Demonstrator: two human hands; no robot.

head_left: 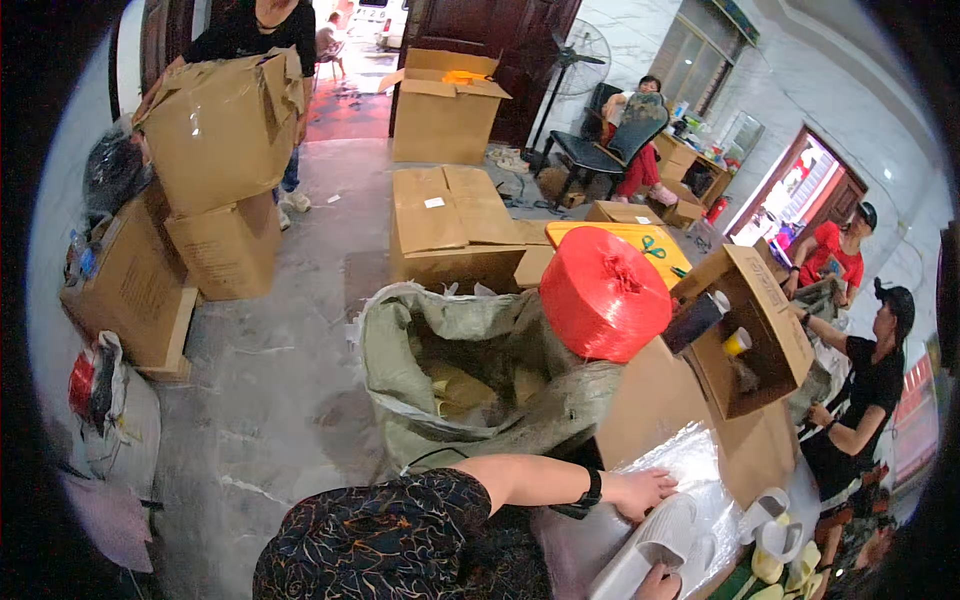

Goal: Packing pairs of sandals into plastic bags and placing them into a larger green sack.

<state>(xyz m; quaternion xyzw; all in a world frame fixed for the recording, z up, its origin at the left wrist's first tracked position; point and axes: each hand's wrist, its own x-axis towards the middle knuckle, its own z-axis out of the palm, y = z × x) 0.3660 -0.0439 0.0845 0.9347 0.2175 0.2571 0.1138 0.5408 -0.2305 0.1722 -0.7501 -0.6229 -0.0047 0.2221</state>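
My left hand point(645, 492), a dark band on its wrist, lies with fingers stretched out on a sheet of clear plastic point(690, 455), close to the toe of a white slipper point(640, 550). At the lower edge only part of my right hand point(660, 582) shows, its fingers curled at the opening of that slipper, gripping it. Another pale slipper sits partly under the plastic beside it. Just right of the plastic are several more white and pale-yellow slippers point(775, 535) in a loose heap. Brown cardboard point(650, 410) covers the work surface beyond my left hand.
A big spool of red twine point(605, 293) stands by an open woven sack point(385, 350). An open carton point(770, 320) holds a dark flask and yellow cup. Green scissors point(653, 247) lie on a yellow board point(610, 236). One person carries a large carton point(215, 130); two work at right.
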